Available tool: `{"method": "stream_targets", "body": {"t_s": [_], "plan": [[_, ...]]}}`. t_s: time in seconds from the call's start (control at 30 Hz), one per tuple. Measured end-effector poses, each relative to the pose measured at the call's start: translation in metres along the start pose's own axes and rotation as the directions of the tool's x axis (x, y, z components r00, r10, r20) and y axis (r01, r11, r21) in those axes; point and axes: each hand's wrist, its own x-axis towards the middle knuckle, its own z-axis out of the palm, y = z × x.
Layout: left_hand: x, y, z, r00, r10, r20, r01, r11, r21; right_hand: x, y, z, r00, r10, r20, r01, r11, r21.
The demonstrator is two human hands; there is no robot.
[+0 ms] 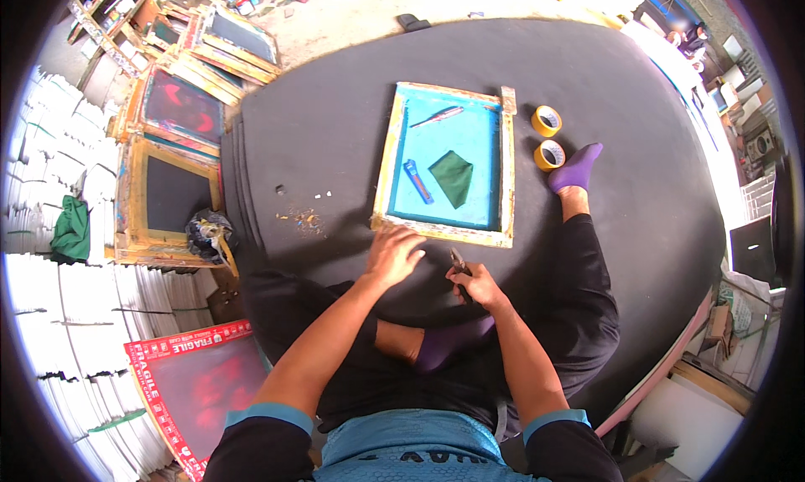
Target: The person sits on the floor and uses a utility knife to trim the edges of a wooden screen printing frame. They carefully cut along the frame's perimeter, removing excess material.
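A wooden screen-printing frame [506, 171] with light blue mesh lies on the dark padded surface in front of me. On its mesh rest a blue box cutter [417, 182], a folded dark green cloth [453, 178] and a slim pointed tool [438, 116] whose kind is unclear. My left hand [394, 254] is at the frame's near left corner, fingers stretched out and holding nothing; whether they touch the wood is hard to tell. Just below the near edge, my right hand [478, 284] is closed around dark pliers [456, 259], jaws pointing up toward the frame.
Two yellow tape rolls [547, 121] sit right of the frame, beside my purple-socked foot [577, 170]. Small scraps [303, 222] lie to the left. More screen frames [183, 104] lean at the far left, near white paper stacks [50, 297]. Another person [692, 41] is at the far right.
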Motion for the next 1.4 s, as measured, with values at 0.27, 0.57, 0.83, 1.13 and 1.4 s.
{"method": "stream_targets", "body": {"t_s": [0.27,0.57,0.83,1.13,1.4], "plan": [[-0.022,-0.008,-0.012,0.998,-0.047,0.045,0.05,0.996,-0.069,0.01,-0.019,0.058,0.993,0.014,0.113,0.003,0.989,-0.146],[-0.039,-0.043,-0.046,0.977,-0.192,0.097,0.187,0.981,0.056,0.047,-0.003,0.087,0.966,-0.077,0.245,0.134,0.965,-0.225],[-0.051,-0.129,-0.072,0.471,-0.879,-0.072,0.882,0.468,0.061,0.021,-0.003,0.041,0.992,0.109,-0.057,-0.107,0.993,0.046],[-0.025,-0.089,-0.031,0.773,-0.619,-0.138,0.62,0.783,-0.042,0.022,0.008,-0.032,0.957,0.192,-0.219,-0.202,0.979,-0.022],[-0.005,-0.061,0.0,0.812,-0.573,-0.106,0.554,0.816,-0.165,0.034,-0.001,-0.038,0.943,0.254,-0.217,-0.279,0.956,-0.093]]}}
